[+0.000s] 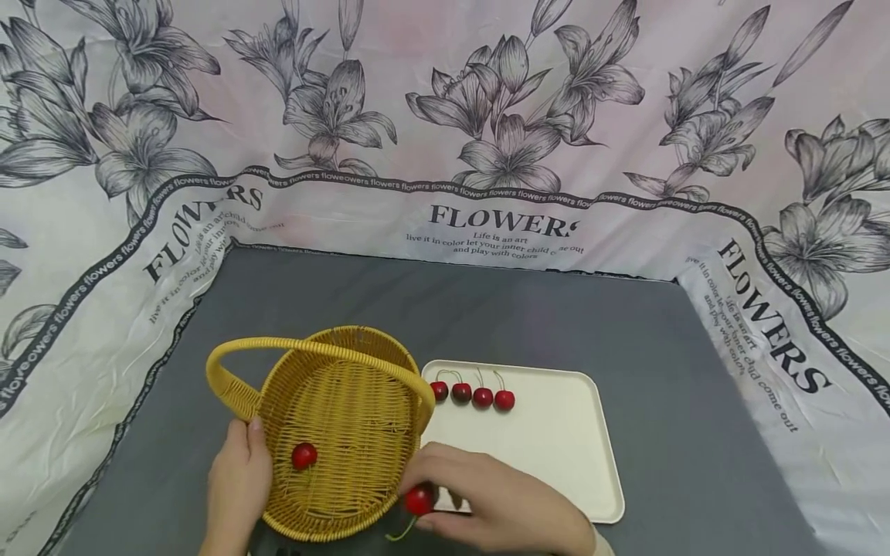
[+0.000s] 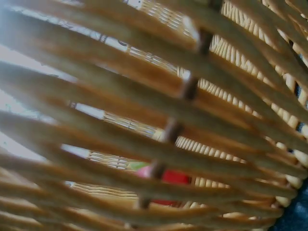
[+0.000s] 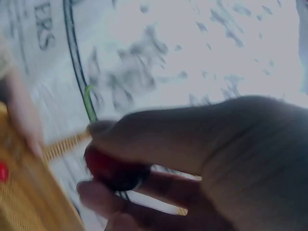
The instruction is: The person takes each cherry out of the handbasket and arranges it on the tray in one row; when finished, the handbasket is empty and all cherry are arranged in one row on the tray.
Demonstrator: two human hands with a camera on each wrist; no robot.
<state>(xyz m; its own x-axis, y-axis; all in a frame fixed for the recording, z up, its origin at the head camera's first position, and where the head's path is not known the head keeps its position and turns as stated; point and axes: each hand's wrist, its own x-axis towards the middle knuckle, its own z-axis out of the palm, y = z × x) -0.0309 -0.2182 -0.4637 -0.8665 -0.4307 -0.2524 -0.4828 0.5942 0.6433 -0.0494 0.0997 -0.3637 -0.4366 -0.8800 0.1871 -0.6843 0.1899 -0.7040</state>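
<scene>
In the head view my left hand (image 1: 239, 479) grips the left rim of a yellow wicker basket (image 1: 354, 394), which is tilted so its inside shows. One red cherry (image 1: 304, 455) with a stem lies inside it; the left wrist view shows a blurred red cherry (image 2: 175, 177) through the weave. Between thumb and fingers, my right hand (image 1: 501, 498) pinches another dark red cherry (image 1: 419, 500) by the basket's lower right rim, its green stem pointing down. The right wrist view shows this held cherry (image 3: 113, 168) close up.
A cream rectangular tray (image 1: 542, 455) lies right of the basket, partly under my right hand. Several stemmed cherries (image 1: 483, 398) stand in a row along its upper left. The basket's arched handle (image 1: 313, 347) crosses its opening. Flower-printed cloth (image 1: 501, 232) surrounds the grey tabletop (image 1: 487, 309).
</scene>
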